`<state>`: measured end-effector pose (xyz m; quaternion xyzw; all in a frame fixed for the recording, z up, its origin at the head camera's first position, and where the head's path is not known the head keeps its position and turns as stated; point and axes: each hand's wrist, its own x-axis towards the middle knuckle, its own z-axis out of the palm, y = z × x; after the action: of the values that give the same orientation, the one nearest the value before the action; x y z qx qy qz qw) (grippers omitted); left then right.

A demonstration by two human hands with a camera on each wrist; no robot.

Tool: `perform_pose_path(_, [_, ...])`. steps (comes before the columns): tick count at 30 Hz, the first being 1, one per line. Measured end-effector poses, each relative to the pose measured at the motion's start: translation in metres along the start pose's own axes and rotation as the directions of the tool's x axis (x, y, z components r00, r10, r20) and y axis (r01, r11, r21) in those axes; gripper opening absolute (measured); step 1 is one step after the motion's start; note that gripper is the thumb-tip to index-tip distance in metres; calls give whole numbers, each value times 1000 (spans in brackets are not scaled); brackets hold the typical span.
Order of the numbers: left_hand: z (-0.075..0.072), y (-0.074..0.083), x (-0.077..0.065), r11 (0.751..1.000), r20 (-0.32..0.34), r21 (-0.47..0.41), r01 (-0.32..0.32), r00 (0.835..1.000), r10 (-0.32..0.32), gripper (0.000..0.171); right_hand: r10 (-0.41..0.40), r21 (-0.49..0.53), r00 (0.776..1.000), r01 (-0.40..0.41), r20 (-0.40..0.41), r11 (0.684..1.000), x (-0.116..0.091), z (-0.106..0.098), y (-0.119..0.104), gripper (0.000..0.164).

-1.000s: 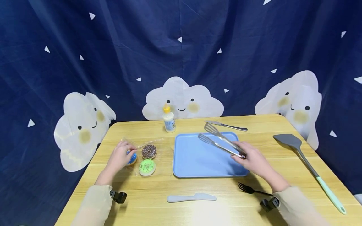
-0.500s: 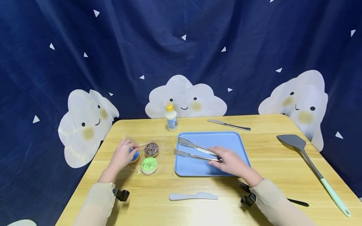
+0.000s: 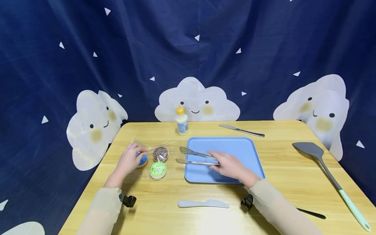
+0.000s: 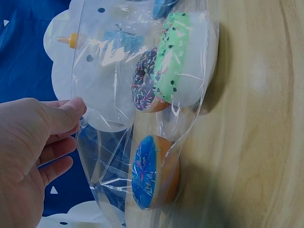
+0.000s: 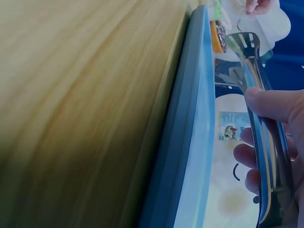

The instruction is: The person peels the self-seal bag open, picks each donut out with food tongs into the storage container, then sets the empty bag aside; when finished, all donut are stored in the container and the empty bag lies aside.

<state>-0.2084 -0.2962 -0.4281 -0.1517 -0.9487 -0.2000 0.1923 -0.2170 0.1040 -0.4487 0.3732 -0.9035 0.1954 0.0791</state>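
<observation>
Pinched between thumb and fingers of my left hand (image 4: 40,147) is the edge of a clear plastic bag (image 4: 107,109). Inside the bag lie a blue-iced donut (image 4: 145,173), a chocolate donut with sprinkles (image 3: 160,154) and a green-iced donut (image 3: 158,170). My right hand (image 3: 232,165) grips metal tongs (image 3: 199,154) over the blue tray (image 3: 235,143). The slotted tips of the tongs point left, past the tray's left rim toward the bag, and stand apart from each other. No donut is between them.
A yellow-capped bottle (image 3: 182,122) stands behind the bag. A metal table knife (image 3: 242,130) lies beyond the tray. In front is a pale plastic knife (image 3: 203,203). On the right lie a grey turner (image 3: 329,176) and a black fork (image 3: 311,213), partly hidden by my sleeve.
The tongs in my right hand have swung and moved left across the tray toward the bag. My left hand stays at the bag. The head view has shifted slightly.
</observation>
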Motion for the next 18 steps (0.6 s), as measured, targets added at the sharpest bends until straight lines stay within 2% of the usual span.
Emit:
perform_pose_path(7, [2,-3,-2,1000,11,-1,9,1000,-9,5,8,-73,998,-3,64,997,16,4,-10,49])
perform_pose_path(18, [2,4,-2,999,31,15,35,999,-35,7,-49,-3,987,50,155,999,34,20,-28,53])
